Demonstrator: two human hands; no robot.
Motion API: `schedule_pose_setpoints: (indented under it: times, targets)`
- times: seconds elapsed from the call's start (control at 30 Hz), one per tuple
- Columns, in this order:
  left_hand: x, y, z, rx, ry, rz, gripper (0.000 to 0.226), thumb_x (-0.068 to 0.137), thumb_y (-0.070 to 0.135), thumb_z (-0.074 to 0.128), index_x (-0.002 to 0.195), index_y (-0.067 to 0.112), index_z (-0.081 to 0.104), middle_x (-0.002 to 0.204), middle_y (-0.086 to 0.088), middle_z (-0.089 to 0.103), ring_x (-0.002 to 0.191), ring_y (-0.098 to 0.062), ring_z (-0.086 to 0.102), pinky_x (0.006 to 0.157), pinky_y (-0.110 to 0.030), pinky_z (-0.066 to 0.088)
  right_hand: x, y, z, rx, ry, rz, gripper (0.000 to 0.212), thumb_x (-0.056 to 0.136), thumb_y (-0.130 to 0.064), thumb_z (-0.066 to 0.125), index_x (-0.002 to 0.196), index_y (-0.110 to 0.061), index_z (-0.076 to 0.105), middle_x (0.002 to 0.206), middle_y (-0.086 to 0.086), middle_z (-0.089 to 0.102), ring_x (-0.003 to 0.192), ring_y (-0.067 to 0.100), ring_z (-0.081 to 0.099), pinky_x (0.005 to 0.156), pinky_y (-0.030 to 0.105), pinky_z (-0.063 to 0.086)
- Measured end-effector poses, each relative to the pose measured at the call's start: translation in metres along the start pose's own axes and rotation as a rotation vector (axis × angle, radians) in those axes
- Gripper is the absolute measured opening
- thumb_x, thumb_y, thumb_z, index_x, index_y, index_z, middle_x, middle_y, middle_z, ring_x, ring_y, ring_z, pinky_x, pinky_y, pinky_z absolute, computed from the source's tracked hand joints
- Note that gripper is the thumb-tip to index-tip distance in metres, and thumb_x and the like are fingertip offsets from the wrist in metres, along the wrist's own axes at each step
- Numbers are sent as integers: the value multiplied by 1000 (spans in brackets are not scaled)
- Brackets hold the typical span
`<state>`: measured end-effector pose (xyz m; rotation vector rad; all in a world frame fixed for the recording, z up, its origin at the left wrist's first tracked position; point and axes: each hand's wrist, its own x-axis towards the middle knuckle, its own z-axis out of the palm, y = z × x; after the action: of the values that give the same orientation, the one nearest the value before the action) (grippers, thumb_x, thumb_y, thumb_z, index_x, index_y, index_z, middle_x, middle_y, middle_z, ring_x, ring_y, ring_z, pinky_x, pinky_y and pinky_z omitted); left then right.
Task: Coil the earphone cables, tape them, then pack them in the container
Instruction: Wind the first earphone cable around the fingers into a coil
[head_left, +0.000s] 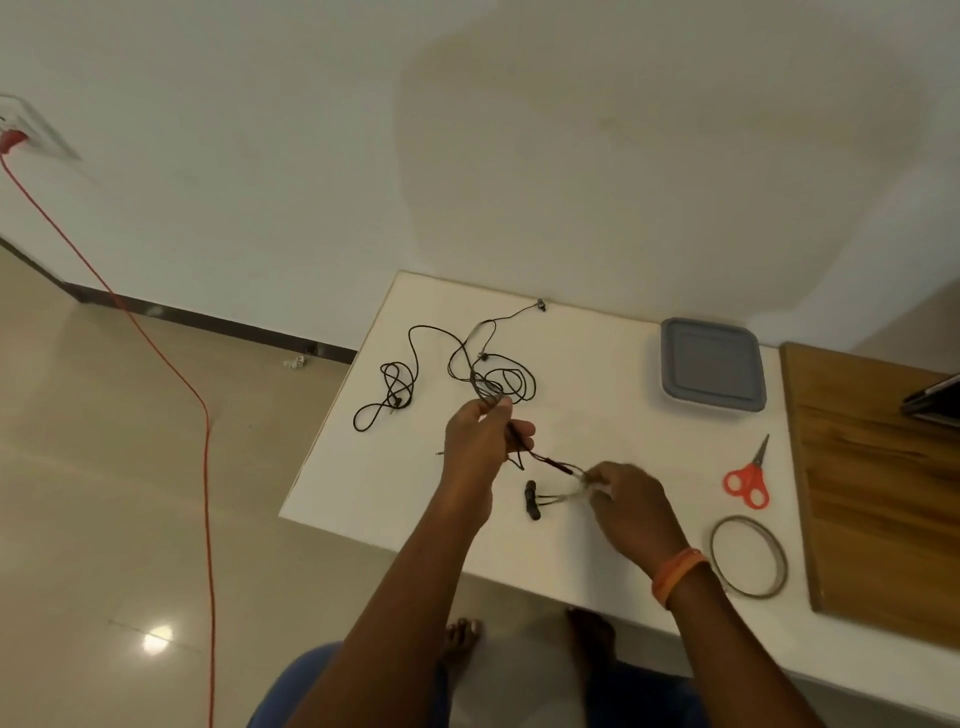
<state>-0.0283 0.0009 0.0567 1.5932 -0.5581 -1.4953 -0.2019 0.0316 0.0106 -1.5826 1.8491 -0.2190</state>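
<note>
L hand (480, 436) pinches a black earphone cable (550, 461) above the white bench (597, 415); R hand (628, 499) pinches the same cable's other end, earbuds (531, 500) dangling just below. 2 more cables (415, 374) lie loose on bench behind. Grey-lidded container (712, 365) far R, lid on. Red scissors (748, 480) and tape roll (749, 557) near R hand.
</note>
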Motion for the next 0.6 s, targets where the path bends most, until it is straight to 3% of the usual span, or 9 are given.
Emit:
schedule_pose_setpoints:
  times: [0.1, 0.2, 0.3, 0.4, 0.5, 0.6]
  targets:
    - [4, -4, 3, 131, -87, 23, 17, 97, 28, 59, 107, 15, 66, 85, -4, 77, 72, -15, 69, 76, -31, 52, 7, -15, -17, 351, 42, -63, 40, 88, 0, 55, 123, -19, 61, 125, -3, 58, 118, 12, 51, 99, 22, 37]
    - [5, -9, 10, 111, -217, -49, 18, 95, 25, 63, 103, 11, 72, 87, -3, 74, 77, -15, 70, 69, -30, 55, 10, -33, -24, 741, -196, -101, 29, 95, -15, 56, 118, -31, 62, 115, -6, 69, 111, 10, 62, 95, 27, 46]
    - [8, -7, 8, 119, -204, -75, 19, 96, 23, 61, 103, 11, 74, 86, -3, 67, 68, -15, 66, 61, -28, 54, 15, -36, -21, 573, -200, -116, 22, 96, -27, 56, 118, -29, 61, 91, 0, 74, 84, 10, 71, 77, 26, 54]
    - [11, -3, 3, 124, -186, -119, 19, 98, 25, 59, 104, 15, 74, 95, -6, 64, 73, -19, 62, 55, -24, 53, 18, -34, -22, 455, -263, -110, 24, 94, -38, 56, 115, -26, 61, 83, -3, 75, 71, 9, 70, 61, 15, 47]
    - [8, -1, 5, 90, -235, -130, 20, 96, 23, 62, 107, 9, 72, 92, -11, 63, 69, -19, 62, 53, -26, 52, 13, -36, -22, 499, -405, -110, 25, 95, -39, 53, 116, -27, 59, 88, -5, 75, 76, 2, 69, 65, 14, 46]
    - [7, -5, 9, 153, -284, -36, 16, 93, 13, 66, 105, 5, 72, 93, -21, 70, 70, -21, 69, 60, -34, 59, 12, -37, -20, 629, -415, -116, 30, 98, -41, 47, 120, -25, 61, 96, 1, 76, 94, 9, 70, 83, 30, 50]
